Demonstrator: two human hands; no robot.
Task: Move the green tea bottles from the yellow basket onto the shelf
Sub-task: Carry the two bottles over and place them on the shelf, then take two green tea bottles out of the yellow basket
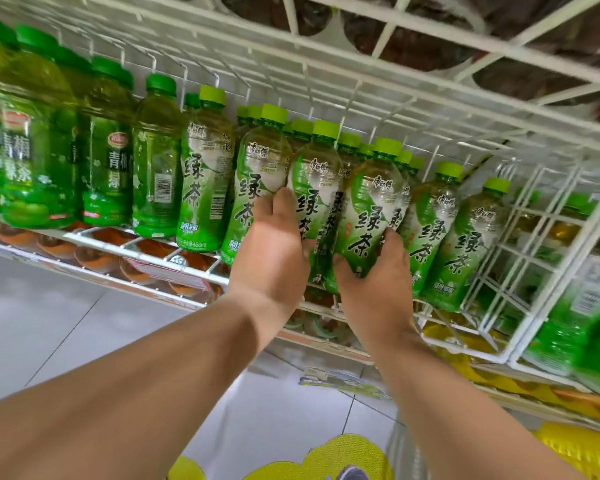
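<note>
Several green tea bottles with light green caps stand in rows on the white wire shelf (146, 259). My left hand (274, 244) grips one bottle (314, 188) in the front row, fingers curled round its left side. My right hand (378, 275) grips the neighbouring bottle (371, 209) low on its body, thumb across the label. Both bottles lean left, touching each other. More of the same bottles (430, 223) stand to the right. The yellow basket (575, 452) shows only as a blurred yellow edge at the bottom right.
Darker green bottles of another brand (108, 150) fill the shelf's left part. A white wire divider (534, 258) closes off the row on the right, with other green bottles beyond it. A wire shelf hangs above; orange-capped bottles sit on the shelf below. Grey floor tiles lie below left.
</note>
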